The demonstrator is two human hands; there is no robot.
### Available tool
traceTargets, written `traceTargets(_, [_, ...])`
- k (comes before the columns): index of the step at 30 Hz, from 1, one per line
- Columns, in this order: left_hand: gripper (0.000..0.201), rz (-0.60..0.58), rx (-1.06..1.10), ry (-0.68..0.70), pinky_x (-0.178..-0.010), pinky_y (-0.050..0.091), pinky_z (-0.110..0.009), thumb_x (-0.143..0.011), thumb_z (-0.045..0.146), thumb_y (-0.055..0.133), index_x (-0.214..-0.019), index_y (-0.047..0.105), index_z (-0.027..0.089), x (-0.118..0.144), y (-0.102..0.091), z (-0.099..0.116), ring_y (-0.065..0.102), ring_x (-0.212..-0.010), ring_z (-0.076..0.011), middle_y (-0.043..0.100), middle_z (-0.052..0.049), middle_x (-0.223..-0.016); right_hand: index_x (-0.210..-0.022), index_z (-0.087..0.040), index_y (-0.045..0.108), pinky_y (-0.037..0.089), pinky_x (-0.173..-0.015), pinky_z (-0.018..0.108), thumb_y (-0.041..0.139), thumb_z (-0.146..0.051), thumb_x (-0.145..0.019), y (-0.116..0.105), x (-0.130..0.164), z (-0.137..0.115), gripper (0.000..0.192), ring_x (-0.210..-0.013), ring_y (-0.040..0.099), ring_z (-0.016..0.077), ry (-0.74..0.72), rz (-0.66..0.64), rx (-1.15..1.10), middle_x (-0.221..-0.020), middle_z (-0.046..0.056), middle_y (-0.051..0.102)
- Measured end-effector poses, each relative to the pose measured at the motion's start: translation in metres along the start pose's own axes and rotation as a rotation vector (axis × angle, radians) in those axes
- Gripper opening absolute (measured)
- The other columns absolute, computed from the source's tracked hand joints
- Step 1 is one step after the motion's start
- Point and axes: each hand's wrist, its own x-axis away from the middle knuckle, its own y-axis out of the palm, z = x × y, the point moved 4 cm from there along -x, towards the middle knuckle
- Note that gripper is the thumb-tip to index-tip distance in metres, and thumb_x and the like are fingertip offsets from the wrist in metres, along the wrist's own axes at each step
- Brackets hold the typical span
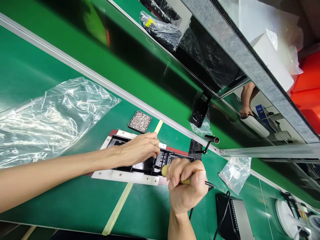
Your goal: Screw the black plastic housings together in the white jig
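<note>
My right hand point(187, 183) is wrapped round the yellow handle of a corded soldering iron point(164, 170), its tip pointing left onto a black plastic part point(142, 165). That part lies in a white fixture point(125, 176) on the bench. My left hand point(141, 148) rests over the part from the left, fingers curled down and close together near the iron's tip. Whatever those fingertips pinch is hidden from view. Just beyond the fixture sits a small black tray point(140, 122) full of tiny metal pieces.
A large clear plastic bag point(55, 120) covers the bench at left. Beyond the fixture stands an iron holder point(212, 139). To the right are a bag of small parts point(235, 175) and a black and grey box point(233, 216) with a cable. A metal shelf beam point(250, 63) crosses above.
</note>
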Motion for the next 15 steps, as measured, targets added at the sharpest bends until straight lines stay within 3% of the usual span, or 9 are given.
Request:
traceTargets(8, [0.023, -0.017, -0.014, 0.003, -0.084, 0.044, -0.038, -0.114, 0.005, 0.071, -0.099, 0.078, 0.022, 0.003, 0.005, -0.004, 0.056, -0.091, -0.0231, 0.074, -0.002, -0.095, -0.075, -0.024, 0.044, 0.039, -0.048, 0.020, 0.048, -0.032, -0.122, 0.003, 0.001, -0.001, 0.048, -0.042, 0.034, 0.0112, 0.011, 0.053, 0.008, -0.050, -0.008, 0.040])
traceTargets(15, [0.025, -0.017, -0.052, -0.034, -0.082, 0.044, -0.039, -0.119, 0.006, 0.064, -0.106, 0.079, 0.021, 0.006, -0.006, 0.008, 0.058, -0.096, -0.0233, 0.074, -0.003, -0.099, -0.076, -0.024, 0.046, 0.040, -0.049, 0.020, 0.046, -0.031, -0.122, 0.002, 0.002, -0.001, 0.047, -0.043, 0.035, 0.0108, 0.016, 0.032, 0.013, -0.050, -0.008, 0.041])
